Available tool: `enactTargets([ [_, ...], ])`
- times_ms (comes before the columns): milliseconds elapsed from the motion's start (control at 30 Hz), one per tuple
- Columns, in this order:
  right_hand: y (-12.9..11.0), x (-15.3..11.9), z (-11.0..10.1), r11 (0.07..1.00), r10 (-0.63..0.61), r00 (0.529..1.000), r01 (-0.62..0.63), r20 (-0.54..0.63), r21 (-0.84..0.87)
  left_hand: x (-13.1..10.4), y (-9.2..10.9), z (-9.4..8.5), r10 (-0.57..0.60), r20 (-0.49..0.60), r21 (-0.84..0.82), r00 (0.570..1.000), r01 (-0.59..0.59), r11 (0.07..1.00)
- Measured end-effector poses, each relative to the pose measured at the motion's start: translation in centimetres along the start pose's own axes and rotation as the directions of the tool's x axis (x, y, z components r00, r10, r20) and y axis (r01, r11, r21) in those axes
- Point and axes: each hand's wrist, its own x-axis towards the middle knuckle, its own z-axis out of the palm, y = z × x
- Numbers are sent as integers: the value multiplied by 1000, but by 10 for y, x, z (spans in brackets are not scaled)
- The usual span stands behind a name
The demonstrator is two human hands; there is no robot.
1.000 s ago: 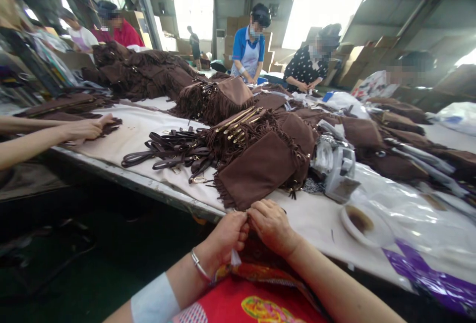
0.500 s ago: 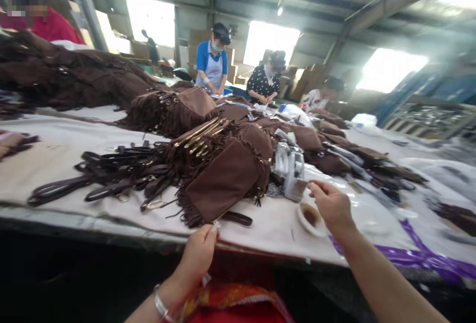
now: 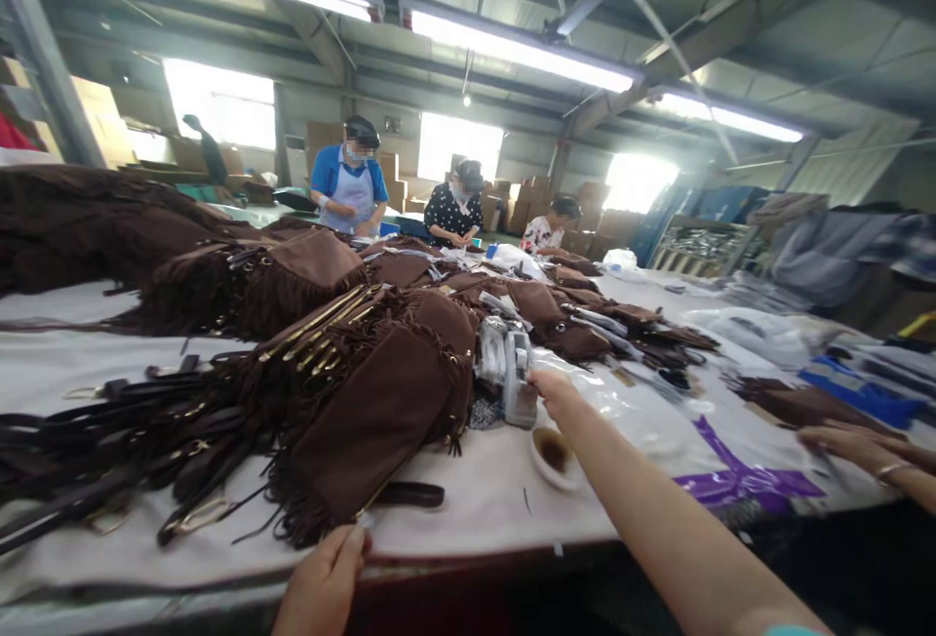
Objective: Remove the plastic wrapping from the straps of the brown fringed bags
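A dark brown fringed bag [image 3: 366, 407] lies near the table's front edge, its black strap end [image 3: 411, 494] sticking out beside it. My left hand [image 3: 322, 573] is closed at the bag's near corner, thumb pressed to finger, with a small whitish bit at the tips. My right hand [image 3: 552, 394] reaches forward to the side of a clear plastic container [image 3: 520, 382]; its fingertips are pressed together there, and what they grip is hidden. Just below that hand sits a white bowl [image 3: 547, 475] with brown liquid in it.
More fringed bags with gold bars [image 3: 322, 329] and black straps [image 3: 132, 451] spread leftward. Purple tape [image 3: 738, 475] lies at right, near another person's hands [image 3: 855, 446]. A blue packet [image 3: 863, 392] is behind them. Several people stand across the table [image 3: 504, 529].
My view has swung right and tilted up. My right hand has moved forward against the clear container. My left hand stays at the bag's near corner.
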Motion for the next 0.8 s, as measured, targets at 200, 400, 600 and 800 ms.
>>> enactTargets([
  [200,17,-24,-5,997,78,995,-80,-61,-19,2,-3,1,-12,6,-31,1000,12,999],
  [400,25,-35,6,990,66,998,-63,22,-128,2,-6,0,-4,7,-6,1000,4,1000],
  [600,17,-17,-10,937,-45,995,71,85,-341,-2,-6,1,45,-13,25,999,-45,999],
  [800,4,-55,-19,910,-138,968,206,207,-359,-13,10,-1,104,-33,78,994,-101,992],
])
